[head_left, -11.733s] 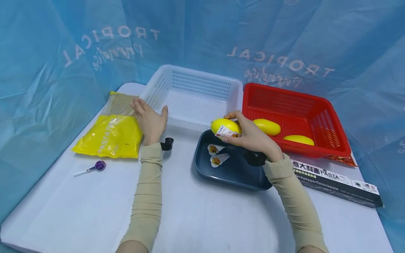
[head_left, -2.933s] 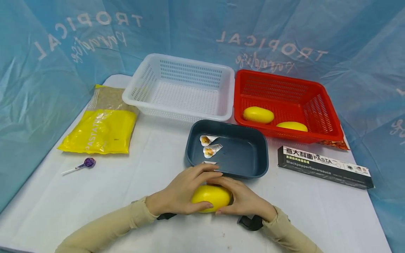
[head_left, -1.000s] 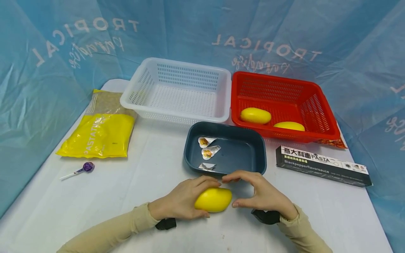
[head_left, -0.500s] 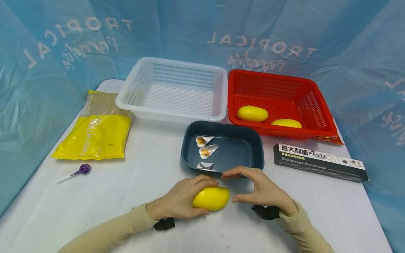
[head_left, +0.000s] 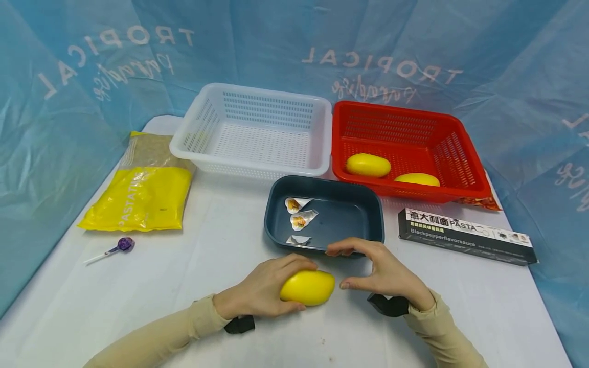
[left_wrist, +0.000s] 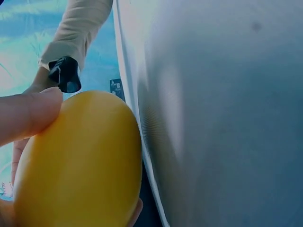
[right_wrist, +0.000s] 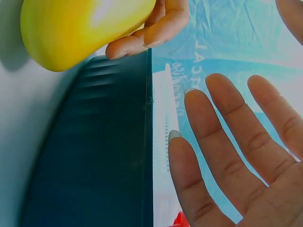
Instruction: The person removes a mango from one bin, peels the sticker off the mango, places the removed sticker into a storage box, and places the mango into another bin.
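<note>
My left hand [head_left: 269,286] grips a smooth yellow mango [head_left: 308,288] at its left end, thumb in front and fingers behind. The mango is low at the front of the table; no label shows on its visible side. Just right of it, my right hand [head_left: 386,273] is held apart from the fruit, thumb and fingers spread, nothing between them. In the right wrist view, its fingers [right_wrist: 232,127] are extended. Behind both hands stands a dark blue tray [head_left: 375,225] holding paper labels [head_left: 303,220], one of them folded near the front wall.
A white basket [head_left: 250,166] stands at the back, beside a red basket [head_left: 409,110] containing two yellow mangoes [head_left: 368,165]. To the right lies a black pasta box [head_left: 467,240], with a red packet [head_left: 483,202] partly under the red basket. A yellow pasta bag [head_left: 142,197] and lollipop [head_left: 123,245] lie left.
Earlier, my right hand held a labelled mango over the tray. Later both hands held the mango in front; my right hand has since let go and moved right. Another label lies in the tray.
</note>
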A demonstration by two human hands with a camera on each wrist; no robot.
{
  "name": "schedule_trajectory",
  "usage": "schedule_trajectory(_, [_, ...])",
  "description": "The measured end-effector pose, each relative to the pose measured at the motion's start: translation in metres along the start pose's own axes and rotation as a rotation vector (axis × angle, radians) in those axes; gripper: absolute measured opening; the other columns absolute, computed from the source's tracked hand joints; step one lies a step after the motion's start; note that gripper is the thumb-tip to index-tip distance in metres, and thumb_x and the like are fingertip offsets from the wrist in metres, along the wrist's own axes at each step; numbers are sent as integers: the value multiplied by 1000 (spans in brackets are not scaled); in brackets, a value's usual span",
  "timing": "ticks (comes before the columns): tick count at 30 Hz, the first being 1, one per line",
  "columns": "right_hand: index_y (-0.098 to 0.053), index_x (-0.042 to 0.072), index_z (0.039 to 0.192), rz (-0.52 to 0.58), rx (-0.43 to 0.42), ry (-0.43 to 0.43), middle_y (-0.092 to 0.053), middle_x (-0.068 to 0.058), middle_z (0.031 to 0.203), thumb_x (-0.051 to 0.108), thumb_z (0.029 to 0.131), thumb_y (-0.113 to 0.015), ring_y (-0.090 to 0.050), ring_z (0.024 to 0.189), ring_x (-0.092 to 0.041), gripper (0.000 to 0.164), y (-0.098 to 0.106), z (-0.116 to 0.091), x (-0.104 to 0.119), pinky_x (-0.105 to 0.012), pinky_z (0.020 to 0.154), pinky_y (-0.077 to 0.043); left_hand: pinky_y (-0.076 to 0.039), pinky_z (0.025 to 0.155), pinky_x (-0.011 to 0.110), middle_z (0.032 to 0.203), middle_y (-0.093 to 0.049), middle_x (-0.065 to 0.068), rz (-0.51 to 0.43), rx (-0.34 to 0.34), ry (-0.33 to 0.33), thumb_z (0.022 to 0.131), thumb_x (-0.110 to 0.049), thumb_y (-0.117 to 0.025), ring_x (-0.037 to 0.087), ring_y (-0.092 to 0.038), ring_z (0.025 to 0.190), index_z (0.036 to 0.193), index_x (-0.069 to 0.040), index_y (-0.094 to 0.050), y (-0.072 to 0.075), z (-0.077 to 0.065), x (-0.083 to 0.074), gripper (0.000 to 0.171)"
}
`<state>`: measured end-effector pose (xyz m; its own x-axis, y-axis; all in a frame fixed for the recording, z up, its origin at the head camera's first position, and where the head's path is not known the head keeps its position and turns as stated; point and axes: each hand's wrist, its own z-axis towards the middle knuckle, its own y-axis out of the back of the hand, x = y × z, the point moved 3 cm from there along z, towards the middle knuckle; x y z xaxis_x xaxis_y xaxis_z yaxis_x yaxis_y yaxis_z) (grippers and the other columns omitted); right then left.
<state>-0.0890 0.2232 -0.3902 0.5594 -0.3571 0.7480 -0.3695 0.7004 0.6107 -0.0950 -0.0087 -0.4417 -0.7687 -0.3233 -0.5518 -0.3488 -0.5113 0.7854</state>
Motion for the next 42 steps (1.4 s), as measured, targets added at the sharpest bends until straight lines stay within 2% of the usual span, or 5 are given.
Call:
schedule_trajectory(12, [-56, 17, 130, -14, -35, -62, -63, 0, 128, 13, 74, -83, -55, 117, -10, 62, 6, -3, 0, -29, 94, -49, -51, 93, 31, 133, -55, -3, -71, -13, -15, 76, -33, -78, 12, -57, 116, 134, -16, -49, 5, 1, -3, 68])
schedule_trajectory(18, [-56, 16, 131, -23, -29, -42, -62, -3, 129, 12, 76, -82, -55, 117, -11, 61, 6, -3, 1, -29, 94, -50, -49, 99, 32, 133, -54, -2, -138, -39, -40, 79, -34, -77, 13, -54, 122, 135, -14, -49, 12, 4, -4, 66])
schedule_trajectory(23, [-56, 14, 131, -30, -49, -46, -61, -5, 130, 10, 77, -80, -55, 118, -12, 60, 9, -3, 0, -34, 92, -52, -48, 103, 34, 134, -55, -1, -110, -81, -79, 80, -38, -76, 17, -53, 125, 135, -13, -49, 16, 7, -6, 65])
schedule_trajectory(28, [-54, 12, 134, -28, -61, -40, -58, -5, 135, 9, 78, -79, -56, 118, -19, 61, 12, -4, 0, -40, 91, -53, -47, 104, 37, 134, -56, 1, -101, -98, -77, 79, -36, -78, 19, -54, 126, 134, -13, -51, 20, 10, -6, 66])
schedule_trajectory(42, [-53, 13, 136, -88, -174, -54, -53, -7, 141, 5, 77, -78, -49, 126, -8, 64, 26, -5, -10, -32, 96, -50, -51, 97, 32, 130, -58, 3, -138, -149, -141, 81, -40, -76, 18, -56, 119, 132, -11, -51, 30, 26, -10, 64])
